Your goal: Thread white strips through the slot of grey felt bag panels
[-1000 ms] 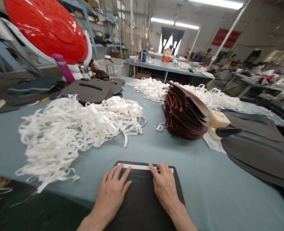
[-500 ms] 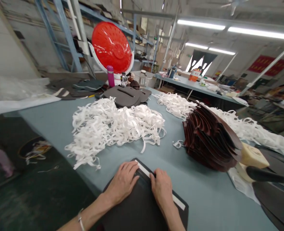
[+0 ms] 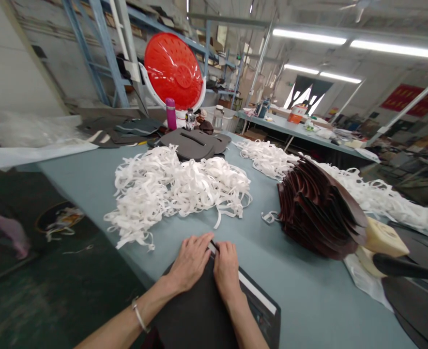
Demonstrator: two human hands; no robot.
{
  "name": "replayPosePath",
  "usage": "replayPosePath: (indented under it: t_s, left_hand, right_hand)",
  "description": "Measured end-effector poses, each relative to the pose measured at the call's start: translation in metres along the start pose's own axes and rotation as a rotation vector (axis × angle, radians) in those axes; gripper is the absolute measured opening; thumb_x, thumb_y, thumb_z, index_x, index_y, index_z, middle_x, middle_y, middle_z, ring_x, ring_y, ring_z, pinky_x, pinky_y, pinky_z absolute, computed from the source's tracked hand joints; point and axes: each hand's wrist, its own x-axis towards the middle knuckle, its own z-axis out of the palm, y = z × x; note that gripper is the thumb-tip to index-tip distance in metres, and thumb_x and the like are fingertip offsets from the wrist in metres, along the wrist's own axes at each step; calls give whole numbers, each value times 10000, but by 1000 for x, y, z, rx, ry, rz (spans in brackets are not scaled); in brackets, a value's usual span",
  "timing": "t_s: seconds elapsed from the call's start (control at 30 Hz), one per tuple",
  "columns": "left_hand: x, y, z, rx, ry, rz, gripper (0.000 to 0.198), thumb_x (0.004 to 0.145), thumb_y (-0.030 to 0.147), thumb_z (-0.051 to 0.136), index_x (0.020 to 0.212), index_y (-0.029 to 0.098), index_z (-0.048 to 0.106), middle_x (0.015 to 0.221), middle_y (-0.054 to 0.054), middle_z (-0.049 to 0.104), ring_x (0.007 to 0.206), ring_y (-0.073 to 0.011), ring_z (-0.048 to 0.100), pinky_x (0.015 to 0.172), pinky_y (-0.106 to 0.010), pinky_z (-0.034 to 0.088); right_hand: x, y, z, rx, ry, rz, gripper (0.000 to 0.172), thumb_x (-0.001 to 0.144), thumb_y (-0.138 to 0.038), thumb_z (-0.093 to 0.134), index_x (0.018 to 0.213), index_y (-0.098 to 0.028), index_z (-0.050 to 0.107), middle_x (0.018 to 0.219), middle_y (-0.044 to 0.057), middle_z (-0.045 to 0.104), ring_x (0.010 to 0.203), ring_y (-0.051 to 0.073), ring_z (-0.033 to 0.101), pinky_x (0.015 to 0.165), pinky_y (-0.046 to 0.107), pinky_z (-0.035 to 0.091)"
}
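A dark grey flat panel [image 3: 195, 312] lies at the table's near edge, with a white strip [image 3: 259, 293] along its far edge. At the panel's far corner, my left hand [image 3: 192, 261] is closed over the edge, fingers together and thumb toward the strip. Close beside it, my right hand [image 3: 226, 274] grips the same edge with bent fingers. Between the fingertips a short piece of dark edge and white strip shows; the fingers' undersides are hidden. Beyond my hands sits a heap of white strips [image 3: 185, 186].
To the right stands a stack of dark brown pieces [image 3: 319, 213], beside a yellowish block [image 3: 386, 235] and a black handle [image 3: 406, 266]. More white strips [image 3: 381, 194] lie behind. Grey slotted pieces [image 3: 192, 143], a purple bottle [image 3: 171, 114] and a red fan-like object [image 3: 174, 70] are farther back.
My right hand has moved left along the panel's edge, close to my left hand, uncovering more white strip. The edge at the corner now sits between my fingers. The view has shifted slightly.
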Motion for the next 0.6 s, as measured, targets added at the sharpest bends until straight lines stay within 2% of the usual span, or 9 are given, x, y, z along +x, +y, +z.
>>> replayPosePath:
  t_s: [0.13, 0.23, 0.3, 0.37, 0.5, 0.6]
  left_hand:
    - [2, -8, 5, -131, 46, -97, 371, 918, 170, 350, 1271, 215, 451, 1246, -81, 532, 1157, -208, 466, 965, -407, 387]
    - [2, -7, 3, -131, 44, -77, 455, 889, 120, 352, 1324, 239, 412, 1320, -78, 483, 1198, -213, 439, 975, -416, 380]
    - [3, -6, 1, -98, 26, -48, 518, 888, 101, 332, 1375, 273, 363, 1389, -61, 442, 1175, -219, 451, 954, -423, 389]
    - [4, -5, 0, -71, 7, -14, 552, 882, 88, 327, 1395, 293, 345, 1387, -51, 463, 1100, -221, 487, 906, -416, 410]
    - [6, -5, 1, -50, 14, 31, 571, 831, 54, 383, 1354, 279, 421, 1238, -54, 585, 1041, -227, 505, 866, -396, 416]
    - [6, -4, 0, -44, 26, 6, 528, 827, 55, 396, 1303, 269, 474, 1185, -46, 599, 1044, -223, 498, 876, -390, 401]
  right_hand:
    - [12, -3, 4, -9, 37, 66, 142, 858, -97, 509, 896, -185, 613, 861, 54, 586, 830, 209, 516, 739, 314, 390]
    - [16, -6, 6, -16, 50, 73, 156, 855, -83, 507, 793, -194, 597, 815, 39, 574, 806, 199, 513, 708, 299, 372]
    - [15, -7, 7, -23, 50, 51, 178, 863, -65, 477, 810, -190, 592, 835, 44, 576, 813, 198, 505, 711, 302, 370]
    - [13, -9, 8, -32, 43, 15, 202, 866, -42, 451, 884, -185, 593, 867, 46, 581, 831, 199, 496, 725, 307, 375]
    - [9, -10, 8, -68, 28, -34, 227, 874, -31, 431, 969, -169, 583, 878, 50, 577, 836, 204, 487, 738, 324, 390]
    - [7, -13, 6, -115, 14, -50, 225, 879, -34, 429, 969, -158, 593, 882, 68, 573, 838, 216, 486, 736, 338, 399]
